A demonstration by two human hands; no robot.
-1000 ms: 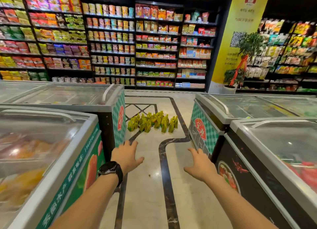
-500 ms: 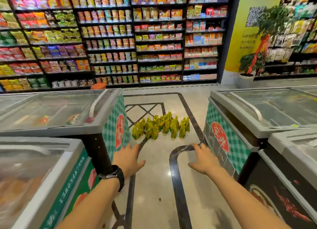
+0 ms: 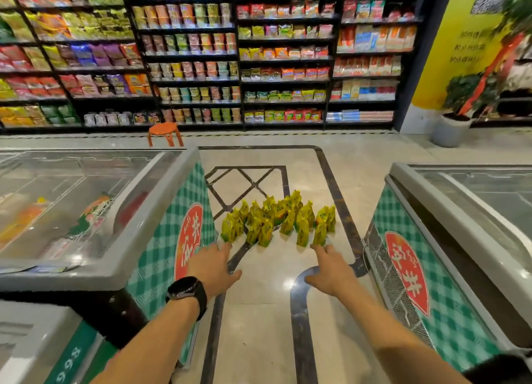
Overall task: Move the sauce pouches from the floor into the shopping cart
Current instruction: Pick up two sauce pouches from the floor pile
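Several yellow-green sauce pouches (image 3: 277,219) stand upright in a cluster on the tiled floor, in the aisle between two chest freezers. My left hand (image 3: 214,268), with a black watch on its wrist, is stretched forward with fingers spread and holds nothing; its fingertips are just short of the nearest pouches. My right hand (image 3: 331,270) reaches forward the same way, empty, fingers relaxed, a little below the front row of pouches. No shopping cart is in view.
A glass-topped chest freezer (image 3: 161,205) flanks the aisle on the left and another freezer (image 3: 408,239) on the right. An orange stool (image 3: 164,133) stands beyond the left freezer. Stocked shelves (image 3: 259,67) line the back; a potted plant (image 3: 454,118) is at right.
I have moved forward down the aisle: the pouches are nearer and larger, and both outstretched hands are now close to the front of the cluster. The orange stool has come into view.
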